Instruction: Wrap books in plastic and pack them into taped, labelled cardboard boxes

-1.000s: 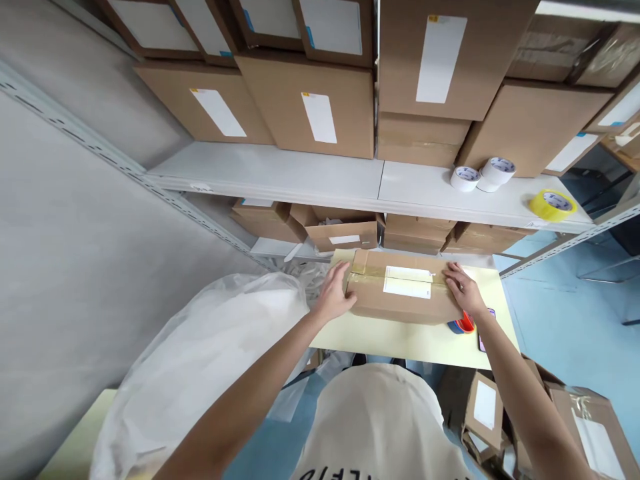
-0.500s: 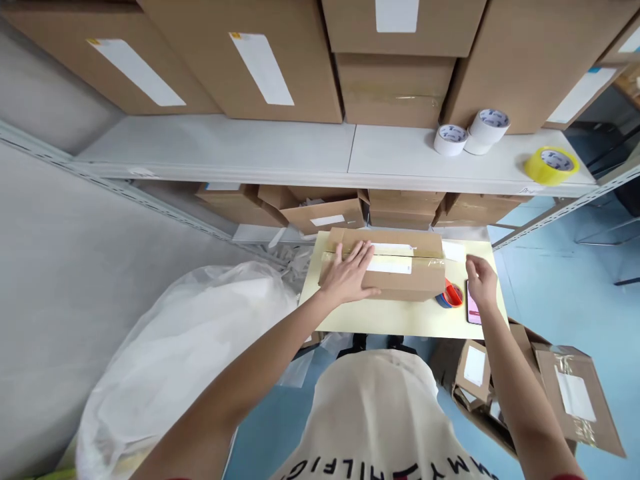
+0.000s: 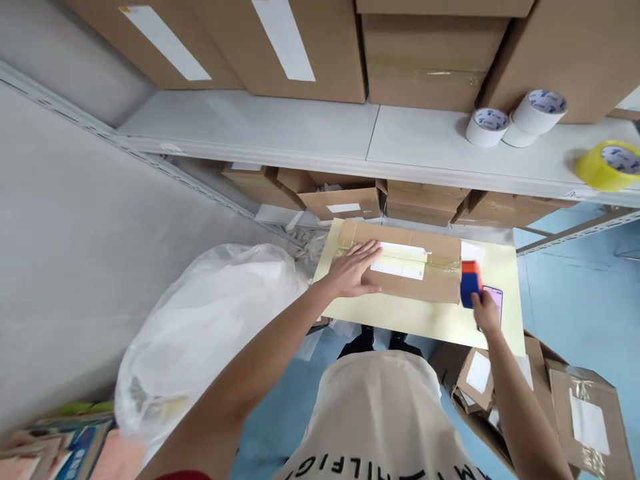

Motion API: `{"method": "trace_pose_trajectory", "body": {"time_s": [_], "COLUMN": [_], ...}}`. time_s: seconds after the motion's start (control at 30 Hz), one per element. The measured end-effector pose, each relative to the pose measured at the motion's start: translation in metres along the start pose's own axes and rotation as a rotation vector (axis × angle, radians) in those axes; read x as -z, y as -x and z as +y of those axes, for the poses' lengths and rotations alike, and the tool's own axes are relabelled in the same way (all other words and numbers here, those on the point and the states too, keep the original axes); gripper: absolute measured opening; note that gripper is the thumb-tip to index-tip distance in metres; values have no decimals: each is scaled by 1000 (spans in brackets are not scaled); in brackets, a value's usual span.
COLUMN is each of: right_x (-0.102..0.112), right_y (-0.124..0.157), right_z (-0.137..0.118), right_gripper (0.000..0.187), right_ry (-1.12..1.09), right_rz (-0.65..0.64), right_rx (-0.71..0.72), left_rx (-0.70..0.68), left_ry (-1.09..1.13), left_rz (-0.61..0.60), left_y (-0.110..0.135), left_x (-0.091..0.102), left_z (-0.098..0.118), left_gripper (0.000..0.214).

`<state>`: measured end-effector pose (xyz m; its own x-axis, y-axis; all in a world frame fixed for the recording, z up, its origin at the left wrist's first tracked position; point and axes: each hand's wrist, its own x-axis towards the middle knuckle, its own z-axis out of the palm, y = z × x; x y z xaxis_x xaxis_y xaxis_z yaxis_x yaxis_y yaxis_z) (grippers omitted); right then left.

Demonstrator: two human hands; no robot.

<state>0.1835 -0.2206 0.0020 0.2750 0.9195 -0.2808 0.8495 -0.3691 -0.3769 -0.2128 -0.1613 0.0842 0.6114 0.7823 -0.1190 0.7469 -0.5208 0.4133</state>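
Observation:
A taped cardboard box (image 3: 445, 267) with a white label (image 3: 400, 261) lies on a small pale yellow table (image 3: 385, 313). My left hand (image 3: 353, 270) rests flat on the box's left part, fingers spread and touching the label's edge. At the box's right end, my right hand (image 3: 486, 312) is closed around a red and blue tape dispenser (image 3: 470, 283). Beneath that hand, a phone (image 3: 496, 298) with a lit screen is partly covered. A white paper (image 3: 471, 251) sits beyond the dispenser.
Above the table runs a shelf (image 3: 280, 127) with large cartons, white tape rolls (image 3: 487, 127) and a yellow tape roll (image 3: 607, 165). More cartons (image 3: 345, 200) stand on the lower level. A white plastic bag (image 3: 215, 320) bulges at left; opened boxes (image 3: 585, 413) lie at lower right.
My right hand has taken hold of the tape dispenser and lifted it upright beside the box's right end. My left hand stays on the box. The view has shifted slightly.

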Motion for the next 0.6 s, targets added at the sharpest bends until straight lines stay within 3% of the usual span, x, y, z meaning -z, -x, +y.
{"method": "trace_pose_trajectory", "body": {"time_s": [0.1, 0.17, 0.2, 0.3, 0.4, 0.5, 0.6], "right_x": [61, 96, 110, 129, 124, 110, 103], "right_y": [5, 8, 9, 4, -8, -19, -26], "right_z": [-4, -31, -52, -131, -194, -216, -208], "right_gripper": [26, 35, 42, 56, 65, 70, 71], "right_ry": [-359, -532, -550, -547, -453, -342, -324], "right_rz": [328, 480, 479, 163, -94, -212, -239], "right_rx": [28, 115, 154, 302, 426, 453, 422], "left_rx": [-43, -56, -59, -68, -72, -35, 57], "left_ry": [42, 35, 23, -14, 2, 113, 386], "left_rz": [23, 46, 58, 83, 105, 155, 246], "left_y": [6, 11, 13, 20, 23, 19, 9], "left_x": [3, 2, 2, 0, -1, 0, 4], "left_z": [-9, -12, -12, -12, -11, -8, 2], "left_gripper": [92, 87, 86, 87, 84, 65, 49]}}
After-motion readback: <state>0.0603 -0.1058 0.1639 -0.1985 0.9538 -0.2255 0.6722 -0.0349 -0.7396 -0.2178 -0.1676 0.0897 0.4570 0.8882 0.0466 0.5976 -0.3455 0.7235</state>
